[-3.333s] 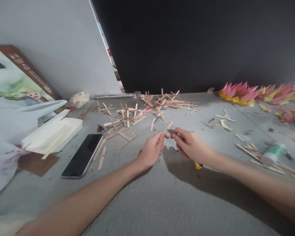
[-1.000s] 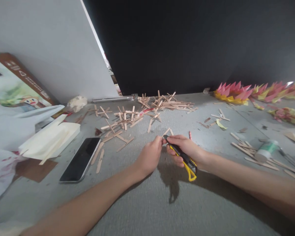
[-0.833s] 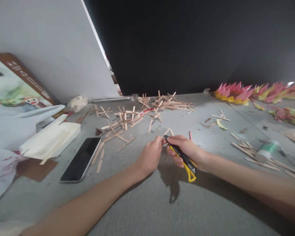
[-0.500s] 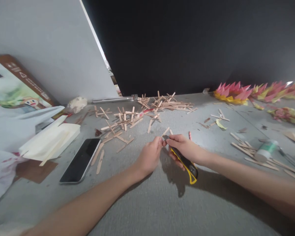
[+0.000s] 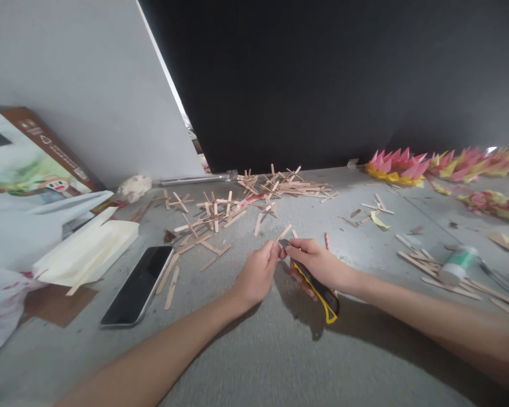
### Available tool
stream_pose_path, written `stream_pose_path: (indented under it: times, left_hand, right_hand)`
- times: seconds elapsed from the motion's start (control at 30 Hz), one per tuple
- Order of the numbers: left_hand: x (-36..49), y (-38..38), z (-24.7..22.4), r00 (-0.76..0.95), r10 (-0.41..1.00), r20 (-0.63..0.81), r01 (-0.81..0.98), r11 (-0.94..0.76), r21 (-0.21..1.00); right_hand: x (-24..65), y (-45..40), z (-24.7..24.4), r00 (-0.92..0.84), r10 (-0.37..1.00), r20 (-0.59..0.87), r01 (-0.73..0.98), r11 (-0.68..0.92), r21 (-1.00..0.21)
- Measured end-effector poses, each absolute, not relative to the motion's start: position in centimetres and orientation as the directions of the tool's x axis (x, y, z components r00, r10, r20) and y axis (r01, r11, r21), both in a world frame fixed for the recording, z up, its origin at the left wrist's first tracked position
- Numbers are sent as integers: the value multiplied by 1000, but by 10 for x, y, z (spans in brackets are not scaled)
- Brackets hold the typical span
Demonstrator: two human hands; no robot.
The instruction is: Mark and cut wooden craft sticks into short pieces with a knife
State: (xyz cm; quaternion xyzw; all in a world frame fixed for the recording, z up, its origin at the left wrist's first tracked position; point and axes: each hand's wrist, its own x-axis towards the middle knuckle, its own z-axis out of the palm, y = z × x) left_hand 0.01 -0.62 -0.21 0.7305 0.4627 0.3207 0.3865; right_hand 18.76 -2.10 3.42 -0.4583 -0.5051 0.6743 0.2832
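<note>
left hand [image 5: 257, 272] pinching a stick [image 5: 284, 232] | right hand [image 5: 320, 263] gripping cutter [image 5: 323, 291] | messy pile [image 5: 236, 219] just beyond, phone [image 5: 138, 288] left, bottle [image 5: 460, 264] right

"What's different about the utility knife [image 5: 321, 288]?"

"In the earliest view just its head and yellow tail peek out from the right hand [image 5: 324, 264]; now most of the handle shows. Its head sits right at the fingertips of the left hand [image 5: 257, 274], no longer just apart."

"And the grip?"

"A second ago the lower fingers curl over the handle; now they tuck behind."

"Anything newly showing since that earliest view?"

"A red-striped piece [image 5: 327, 241], beyond the right hand."
</note>
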Motion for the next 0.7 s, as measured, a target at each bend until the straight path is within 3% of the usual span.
stream_pose_path:
  times: [0.47, 0.7]
  left_hand:
    - [0, -6, -2, 351, 932, 85, 453, -249, 856]
    - [-1, -5, -1, 352, 935, 43, 306, -158, 939]
  right_hand:
    - [193, -17, 35, -442, 825, -353, 66, -362, -930]
    - [195, -14, 26, -487, 816, -312, 32, -340, -940]
